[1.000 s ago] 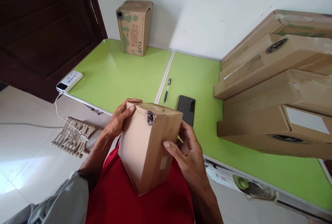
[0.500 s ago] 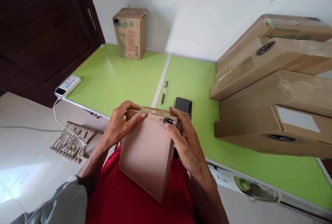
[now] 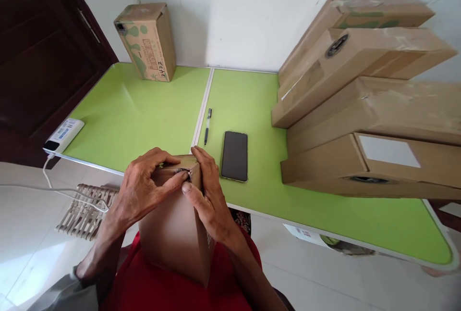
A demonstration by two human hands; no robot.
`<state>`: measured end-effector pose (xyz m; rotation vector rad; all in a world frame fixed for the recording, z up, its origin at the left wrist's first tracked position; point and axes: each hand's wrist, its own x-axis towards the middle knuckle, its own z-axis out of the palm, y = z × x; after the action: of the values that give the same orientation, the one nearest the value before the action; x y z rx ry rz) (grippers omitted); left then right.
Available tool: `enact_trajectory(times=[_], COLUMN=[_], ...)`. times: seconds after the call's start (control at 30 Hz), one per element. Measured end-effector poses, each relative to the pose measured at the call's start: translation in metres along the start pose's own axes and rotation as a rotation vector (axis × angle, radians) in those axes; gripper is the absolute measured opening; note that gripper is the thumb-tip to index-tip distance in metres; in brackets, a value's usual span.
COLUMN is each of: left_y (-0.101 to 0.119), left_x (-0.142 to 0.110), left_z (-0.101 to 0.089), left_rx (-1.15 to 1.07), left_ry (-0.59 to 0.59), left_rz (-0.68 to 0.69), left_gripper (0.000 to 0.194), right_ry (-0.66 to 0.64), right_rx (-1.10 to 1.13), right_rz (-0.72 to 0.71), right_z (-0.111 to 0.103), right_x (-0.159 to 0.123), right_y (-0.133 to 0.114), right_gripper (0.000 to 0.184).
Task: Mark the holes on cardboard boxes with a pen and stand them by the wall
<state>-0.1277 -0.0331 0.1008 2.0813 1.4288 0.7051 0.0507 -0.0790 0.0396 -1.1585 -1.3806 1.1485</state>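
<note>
A plain brown cardboard box (image 3: 176,234) rests upright against my red shirt, just in front of the green table's near edge. My left hand (image 3: 142,191) curls over its top left corner, fingers closed on the box. My right hand (image 3: 205,195) grips the top right side, thumb pressed at a torn spot on the upper edge where both thumbs meet. The box's top face is mostly hidden behind my fingers.
On the green table (image 3: 144,118) lie a black phone (image 3: 235,155) and a pen (image 3: 207,126). A printed carton (image 3: 147,42) stands at the back left. Several long cartons (image 3: 360,94) are stacked at the right. A power bank (image 3: 64,134) with a cable sits on the left edge.
The box has turned and tilted further toward me, hiding its top. Both hands have drawn together at the torn spot on the upper edge. The view has shifted to the right.
</note>
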Motion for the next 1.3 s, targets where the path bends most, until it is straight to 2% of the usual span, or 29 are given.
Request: enact_trajectory(times=[0.13,0.37,0.5,0.7,0.83,0.97,1.07,1.17,1.3], left_y=[0.008,0.026,0.027,0.019,0.013,0.012,0.013,0.014,0.012], left_x=[0.004,0.01,0.005,-0.006,-0.006,0.001,0.004,0.004,0.003], left_z=[0.009,0.022,0.024,0.017,0.02,0.03,0.036,0.04,0.041], left_rx=[0.07,0.205,0.226,0.173,0.175,0.235,0.293,0.315,0.317], left_ry=[0.008,-0.025,-0.01,0.057,0.088,0.109,0.137,0.146,0.131], left_rz=[-0.02,-0.022,0.011,0.014,0.007,0.054,0.092,0.109,0.107], left_gripper=[0.014,0.017,0.015,0.016,0.018,0.017,0.019,0.022,0.025], right_ry=[0.059,-0.029,-0.05,-0.069,-0.017,0.097,0.146,0.164,0.188], right_rx=[0.038,0.115,0.105,0.076,0.111,0.067,-0.072,-0.321,-0.587], right_rz=[-0.045,0.018,0.021,0.011,0.067,0.192,0.246,0.256,0.272], right_z=[0.001,-0.026,-0.032,-0.025,-0.029,-0.043,-0.057,-0.066,-0.062], right_x=[0.0,-0.006,-0.009,-0.005,0.001,0.006,0.02,0.051,0.11], right_y=[0.011,0.018,0.013,0.007,0.012,0.02,0.024,0.029,0.037], right_gripper=[0.068,0.064,0.061,0.062,0.057,0.053,0.056,0.055,0.035])
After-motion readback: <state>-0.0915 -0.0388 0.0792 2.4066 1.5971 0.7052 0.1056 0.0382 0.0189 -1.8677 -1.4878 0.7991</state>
